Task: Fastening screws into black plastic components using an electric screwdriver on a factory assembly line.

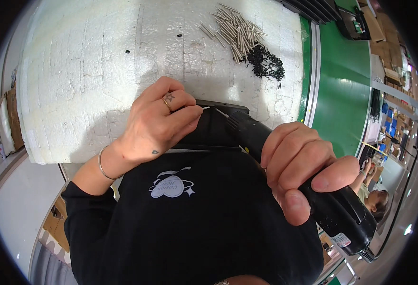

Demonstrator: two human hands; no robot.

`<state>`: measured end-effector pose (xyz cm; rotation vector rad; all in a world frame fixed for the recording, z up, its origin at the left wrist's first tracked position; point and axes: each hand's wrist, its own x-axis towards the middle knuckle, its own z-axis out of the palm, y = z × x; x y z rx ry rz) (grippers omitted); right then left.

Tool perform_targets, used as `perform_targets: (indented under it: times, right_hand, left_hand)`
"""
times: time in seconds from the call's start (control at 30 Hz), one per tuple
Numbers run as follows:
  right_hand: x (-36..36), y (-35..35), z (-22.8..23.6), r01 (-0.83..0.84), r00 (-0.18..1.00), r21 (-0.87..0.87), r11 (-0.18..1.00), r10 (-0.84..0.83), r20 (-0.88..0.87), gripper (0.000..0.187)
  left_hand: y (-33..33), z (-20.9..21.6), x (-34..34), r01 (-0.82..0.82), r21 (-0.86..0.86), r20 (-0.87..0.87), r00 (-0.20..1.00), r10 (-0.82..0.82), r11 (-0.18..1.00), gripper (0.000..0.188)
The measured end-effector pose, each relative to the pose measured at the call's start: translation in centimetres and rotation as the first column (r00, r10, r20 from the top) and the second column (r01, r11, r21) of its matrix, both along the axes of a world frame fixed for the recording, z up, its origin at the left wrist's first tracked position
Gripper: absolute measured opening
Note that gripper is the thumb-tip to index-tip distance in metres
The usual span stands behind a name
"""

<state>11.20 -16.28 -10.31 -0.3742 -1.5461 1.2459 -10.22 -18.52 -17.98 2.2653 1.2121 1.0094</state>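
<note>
A slim silver metal pin (205,108) pokes out of the pinched fingertips of my left hand (159,114), and most of it is hidden by the fingers. At its end is a tiny dark piece, probably a small black screw. My right hand (304,166) is wrapped round a black electric screwdriver (251,130). Its thin bit points left and its tip is close to the pin's end; whether they touch I cannot tell. Beneath both hands, a black flat-sided part (209,130) lies at the table's near edge, partly covered by the left hand.
Toward the back right of the foam-covered table (95,71) lie a heap of metal pins (237,31) and a pile of small black screws (266,64). Two dark bits sit farther left. Right of the foam runs a green surface (342,71). Another person (376,199) is at far right.
</note>
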Motion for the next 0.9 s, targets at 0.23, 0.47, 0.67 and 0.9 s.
perform_targets:
  times: [0.23,0.47,0.67,0.9]
  right_hand:
    - [-0.2,-0.1,-0.5,-0.003,1.0,-0.022,1.0,0.003,-0.018,0.035]
    - [-0.7,0.4,-1.4,0.001,0.999,0.027,1.0,0.001,-0.051,0.035]
    - [-0.8,1.1,-1.3,-0.112,0.994,0.045,0.993,0.112,-0.002,0.034]
    - [-1.5,2.4,0.2,-0.241,0.959,0.039,0.97,0.232,0.159,0.034]
  left_hand:
    - [-0.2,-0.2,-0.1,0.026,-0.032,0.029,0.999,-0.025,0.999,0.032]
    - [-0.1,-0.4,0.0,0.023,-0.018,0.041,0.999,-0.022,1.0,0.032]
    - [-0.2,-0.8,0.2,0.026,-0.007,0.065,0.998,-0.025,1.0,0.031]
    - [-0.4,-1.2,0.6,0.057,-0.028,0.123,0.991,-0.053,0.998,0.02]
